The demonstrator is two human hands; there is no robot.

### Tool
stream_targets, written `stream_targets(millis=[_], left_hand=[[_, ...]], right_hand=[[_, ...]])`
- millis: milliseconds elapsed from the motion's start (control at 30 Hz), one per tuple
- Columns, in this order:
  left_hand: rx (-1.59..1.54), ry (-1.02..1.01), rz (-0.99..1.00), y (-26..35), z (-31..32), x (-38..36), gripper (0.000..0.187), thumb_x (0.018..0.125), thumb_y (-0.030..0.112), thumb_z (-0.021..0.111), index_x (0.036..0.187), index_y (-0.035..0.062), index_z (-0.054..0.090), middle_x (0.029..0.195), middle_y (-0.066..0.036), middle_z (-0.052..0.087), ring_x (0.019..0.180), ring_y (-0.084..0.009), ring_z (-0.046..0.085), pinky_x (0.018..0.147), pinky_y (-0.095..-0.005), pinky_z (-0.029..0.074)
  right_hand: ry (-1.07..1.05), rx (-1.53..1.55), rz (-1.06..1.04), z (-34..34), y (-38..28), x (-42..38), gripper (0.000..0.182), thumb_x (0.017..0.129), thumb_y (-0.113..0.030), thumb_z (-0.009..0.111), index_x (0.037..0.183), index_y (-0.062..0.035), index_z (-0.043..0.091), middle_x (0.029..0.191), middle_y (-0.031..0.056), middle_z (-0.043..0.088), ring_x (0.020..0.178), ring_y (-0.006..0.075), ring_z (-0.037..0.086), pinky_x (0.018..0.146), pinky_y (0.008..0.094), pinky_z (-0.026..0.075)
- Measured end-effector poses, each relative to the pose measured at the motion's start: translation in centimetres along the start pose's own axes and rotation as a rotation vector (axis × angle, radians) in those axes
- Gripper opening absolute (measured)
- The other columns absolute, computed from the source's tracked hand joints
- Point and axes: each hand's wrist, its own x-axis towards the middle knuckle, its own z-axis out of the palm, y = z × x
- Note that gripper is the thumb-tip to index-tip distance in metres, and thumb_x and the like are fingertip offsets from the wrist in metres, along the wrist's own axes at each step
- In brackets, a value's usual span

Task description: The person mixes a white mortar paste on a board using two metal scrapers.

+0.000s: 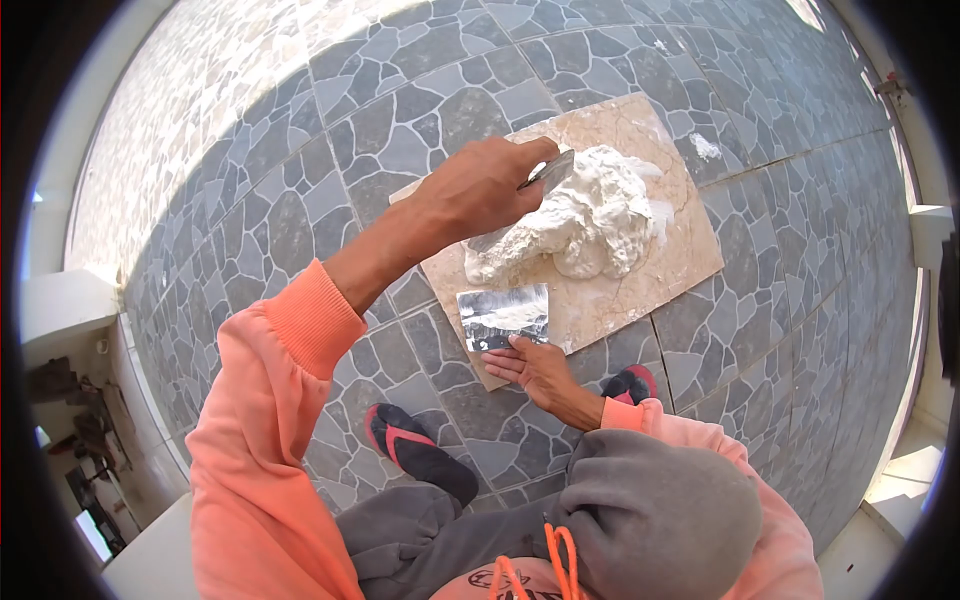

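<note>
A mound of wet white paste lies on a beige marble-look board on the floor. My left hand is closed around a metal trowel at the paste's left side; its blade is largely hidden by the hand and paste. Below the mound, my right hand grips a wide putty knife, fingers underneath and thumb on top. The knife's flat blade is smeared with white and points away from me, over the board's near edge.
Grey stone-pattern tiles surround the board. A small white splash is on the tiles to its right. My feet in dark and red sandals are near the board's front edge. Cluttered items show at the far left.
</note>
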Motion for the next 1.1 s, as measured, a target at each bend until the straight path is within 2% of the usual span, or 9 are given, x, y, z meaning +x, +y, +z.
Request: stream_targets(millis=[200,300,500,700,800,900,967,1100], left_hand=[[-0.025,-0.044,-0.057,0.9,-1.4,0.0,0.036,0.089,0.015,0.067,0.12,-0.0007,0.062,0.077,-0.021,0.068,0.067,-0.0347,0.067,0.065,-0.0426,0.052],[0.007,0.011,-0.011,0.5,-1.4,0.1,0.036,0.089,0.015,0.067,0.12,-0.0011,0.062,0.077,-0.021,0.068,0.066,-0.0346,0.066,0.065,-0.0422,0.052],[-0.006,0.089,0.014,0.4,-2.3,0.1,0.037,0.089,0.016,0.068,0.12,-0.0014,0.062,0.077,-0.021,0.067,0.066,-0.0334,0.066,0.065,-0.0416,0.051],[-0.001,0.089,0.02,0.4,-3.3,0.3,0.037,0.088,0.015,0.068,0.121,-0.0012,0.062,0.076,-0.021,0.067,0.063,-0.0313,0.064,0.063,-0.0412,0.051],[0.009,0.024,0.06,0.9,-2.8,0.7,0.037,0.086,0.014,0.067,0.12,0.0003,0.064,0.075,-0.021,0.067,0.063,-0.0318,0.064,0.062,-0.042,0.05],[0.034,-0.216,-0.01,2.8,-2.0,1.0,0.035,0.083,0.012,0.064,0.117,0.0023,0.065,0.082,-0.021,0.07,0.076,-0.0384,0.068,0.07,-0.0472,0.052],[0.05,-0.309,0.028,2.8,-0.3,1.5,0.032,0.081,0.008,0.062,0.112,0.0033,0.066,0.081,-0.021,0.069,0.081,-0.0382,0.067,0.072,-0.0492,0.051],[0.047,-0.367,0.005,2.6,2.3,2.3,0.034,0.08,0.007,0.06,0.113,0.0057,0.065,0.086,-0.021,0.07,0.085,-0.0395,0.068,0.074,-0.0494,0.052]], right_hand=[[-0.075,0.133,-0.147,3.4,-0.5,2.9,0.027,0.104,-0.007,0.045,0.12,0.0142,0.044,0.118,0.0298,0.059,0.112,0.0395,0.065,0.096,0.0469,0.058],[-0.172,0.207,-0.208,4.3,-0.5,4.2,0.027,0.103,-0.006,0.046,0.121,0.0137,0.045,0.119,0.0282,0.059,0.111,0.0385,0.064,0.097,0.0462,0.058],[-0.156,0.225,-0.287,4.5,-2.0,4.3,0.027,0.102,-0.005,0.047,0.124,0.0115,0.048,0.119,0.0244,0.061,0.11,0.036,0.065,0.096,0.043,0.057],[-0.172,0.2,-0.359,5.0,-4.9,1.9,0.03,0.101,-0.007,0.051,0.127,0.0078,0.05,0.12,0.0212,0.063,0.111,0.0345,0.065,0.098,0.0432,0.056],[-0.139,0.119,-0.367,5.2,-6.5,0.8,0.03,0.101,-0.007,0.05,0.128,0.0071,0.05,0.119,0.0202,0.064,0.11,0.0341,0.065,0.096,0.0427,0.056],[-0.124,-0.007,-0.409,5.1,-8.3,-0.3,0.028,0.101,-0.008,0.049,0.124,0.0075,0.052,0.115,0.0209,0.066,0.106,0.0336,0.068,0.093,0.0421,0.058],[-0.112,-0.11,-0.435,4.9,-9.5,-1.0,0.026,0.101,-0.008,0.05,0.122,0.0073,0.053,0.112,0.0213,0.067,0.102,0.0339,0.069,0.089,0.0415,0.059],[-0.029,-0.279,-0.481,4.5,-10.9,-2.3,0.024,0.099,-0.009,0.053,0.116,0.0079,0.055,0.104,0.0222,0.069,0.094,0.0345,0.072,0.082,0.0404,0.06]])
